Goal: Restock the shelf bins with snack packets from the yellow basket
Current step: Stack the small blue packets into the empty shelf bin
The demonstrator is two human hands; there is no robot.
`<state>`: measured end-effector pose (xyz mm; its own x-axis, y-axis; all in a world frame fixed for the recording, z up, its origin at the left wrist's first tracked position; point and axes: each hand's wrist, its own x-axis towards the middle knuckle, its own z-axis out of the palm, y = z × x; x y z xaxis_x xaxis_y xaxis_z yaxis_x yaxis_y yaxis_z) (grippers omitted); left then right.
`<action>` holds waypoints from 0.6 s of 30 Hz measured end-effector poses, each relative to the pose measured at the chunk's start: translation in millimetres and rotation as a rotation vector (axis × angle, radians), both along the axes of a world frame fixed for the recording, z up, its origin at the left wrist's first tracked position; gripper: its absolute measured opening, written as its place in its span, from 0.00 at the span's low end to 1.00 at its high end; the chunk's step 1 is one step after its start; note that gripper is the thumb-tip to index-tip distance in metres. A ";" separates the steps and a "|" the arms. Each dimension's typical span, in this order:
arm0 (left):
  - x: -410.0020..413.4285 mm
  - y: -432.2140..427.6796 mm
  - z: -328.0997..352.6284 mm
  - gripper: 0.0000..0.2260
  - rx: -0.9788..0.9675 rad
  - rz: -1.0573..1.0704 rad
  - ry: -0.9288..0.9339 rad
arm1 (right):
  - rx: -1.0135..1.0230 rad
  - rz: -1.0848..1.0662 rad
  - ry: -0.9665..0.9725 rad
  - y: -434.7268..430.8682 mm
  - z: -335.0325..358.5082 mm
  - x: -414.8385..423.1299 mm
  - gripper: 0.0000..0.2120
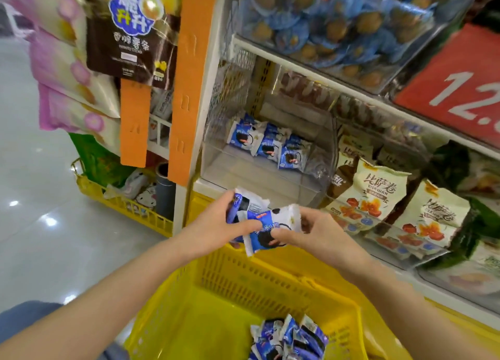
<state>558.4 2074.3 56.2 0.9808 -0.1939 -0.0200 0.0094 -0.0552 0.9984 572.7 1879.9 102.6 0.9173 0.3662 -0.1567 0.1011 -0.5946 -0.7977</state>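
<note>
Both hands meet above the far rim of the yellow basket (270, 292), just in front of the shelf. Our left hand (216, 225) is closed around a small bunch of blue-and-white snack packets (266, 225), thumb laid across the top one and fingers wrapped beneath. Our right hand (316, 233) pinches the same bunch from the other side, its fingertips on the white end of the front packet, as if sorting or squaring the stack.

What the next move turns on is the clear bin (267, 154), which lies straight ahead of the hands and a little above them, its front wall between us and the goods inside. Three matching packets (269, 144) already sit toward the back of it, with bare floor in front of them. The held packets lie roughly crosswise, long side running left to right, so we judge they can go up and over the front wall as they are. Neither hand is clearly nearer to the bin.

More of the same packets (286, 338) lie in the near corner of the basket, below our right forearm, still to be shelved.
</note>
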 end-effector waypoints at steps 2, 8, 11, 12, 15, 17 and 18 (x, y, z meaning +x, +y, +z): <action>6.9 4.9 7.2 0.16 -0.029 0.055 -0.022 | -0.074 0.032 -0.017 6.7 11.4 13.5 0.09; 26.4 30.8 22.2 0.09 -0.253 0.328 -0.007 | 0.040 -0.116 -0.192 31.6 45.1 69.7 0.10; 31.9 45.5 23.7 0.11 -0.332 0.407 -0.040 | 0.035 -0.246 -0.311 48.4 41.1 116.9 0.07; 33.0 49.3 24.2 0.11 -0.351 0.428 -0.050 | -0.010 -0.290 -0.308 54.3 36.8 133.1 0.10; 37.6 58.5 23.8 0.13 -0.385 0.479 -0.048 | -0.169 -0.292 -0.275 72.1 18.6 174.1 0.17; 40.1 63.3 23.6 0.12 -0.397 0.501 -0.038 | -0.302 -0.251 -0.270 82.5 5.8 193.6 0.21; 41.6 65.4 23.9 0.12 -0.403 0.508 -0.033 | -0.358 -0.224 -0.275 86.9 0.7 201.9 0.20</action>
